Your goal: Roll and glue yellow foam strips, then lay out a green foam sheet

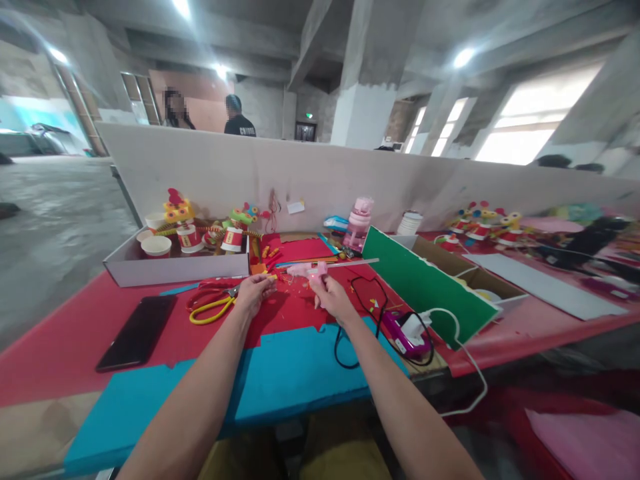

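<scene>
My right hand (330, 297) is wrapped round the handle of a pink hot glue gun (315, 270), whose nozzle points left. A long clear glue stick (355, 263) sticks out of its back. Left of the nozzle, my left hand (254, 293) pinches a small yellow piece (271, 277), too small to make out further. Close by my left hand lie yellow-handled scissors (213, 310) and red-handled pliers (203, 293). Scraps litter the red table covering between my hands.
A white box (175, 270) of paper cups and cup figures stands at the left, behind a black phone (137, 333). On the right are a green panel (425, 293), a purple power strip (407, 337) and cables. A pink bottle (359, 223) stands by the white partition (320, 170); two people are beyond it.
</scene>
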Motion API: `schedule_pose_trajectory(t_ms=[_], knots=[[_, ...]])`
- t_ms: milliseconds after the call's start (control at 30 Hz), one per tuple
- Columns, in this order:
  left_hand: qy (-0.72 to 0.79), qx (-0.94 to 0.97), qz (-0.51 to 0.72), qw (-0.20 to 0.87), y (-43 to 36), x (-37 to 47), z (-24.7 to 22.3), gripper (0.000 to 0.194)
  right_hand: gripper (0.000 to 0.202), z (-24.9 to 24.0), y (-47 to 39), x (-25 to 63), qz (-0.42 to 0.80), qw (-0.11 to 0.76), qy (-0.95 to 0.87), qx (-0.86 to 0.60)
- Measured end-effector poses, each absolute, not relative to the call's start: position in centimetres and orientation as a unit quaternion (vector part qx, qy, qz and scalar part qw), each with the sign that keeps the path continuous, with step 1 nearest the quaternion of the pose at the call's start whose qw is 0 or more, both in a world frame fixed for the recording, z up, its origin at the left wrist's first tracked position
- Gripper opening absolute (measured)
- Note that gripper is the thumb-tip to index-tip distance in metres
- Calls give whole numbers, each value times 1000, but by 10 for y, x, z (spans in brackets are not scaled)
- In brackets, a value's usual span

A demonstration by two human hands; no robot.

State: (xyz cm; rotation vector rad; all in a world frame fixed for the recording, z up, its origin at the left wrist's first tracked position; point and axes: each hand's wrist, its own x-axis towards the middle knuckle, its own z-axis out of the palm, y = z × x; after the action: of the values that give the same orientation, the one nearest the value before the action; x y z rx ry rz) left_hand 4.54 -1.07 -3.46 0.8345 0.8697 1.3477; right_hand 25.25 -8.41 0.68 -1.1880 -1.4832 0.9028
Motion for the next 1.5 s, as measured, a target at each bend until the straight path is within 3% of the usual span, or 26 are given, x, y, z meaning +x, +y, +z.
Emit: schedule_pose_trajectory(t_ms=[167, 333, 1500], knots=[[387, 357, 592, 610, -12, 45, -35, 30, 36, 4, -94, 242, 204, 468, -685, -520], [396, 354, 585, 613, -10, 44, -36, 27, 38, 3, -97, 237, 136, 444, -727, -507], [383, 387, 569, 616, -9, 44, -36, 24, 34, -1, -97, 229, 84, 413, -750, -510]])
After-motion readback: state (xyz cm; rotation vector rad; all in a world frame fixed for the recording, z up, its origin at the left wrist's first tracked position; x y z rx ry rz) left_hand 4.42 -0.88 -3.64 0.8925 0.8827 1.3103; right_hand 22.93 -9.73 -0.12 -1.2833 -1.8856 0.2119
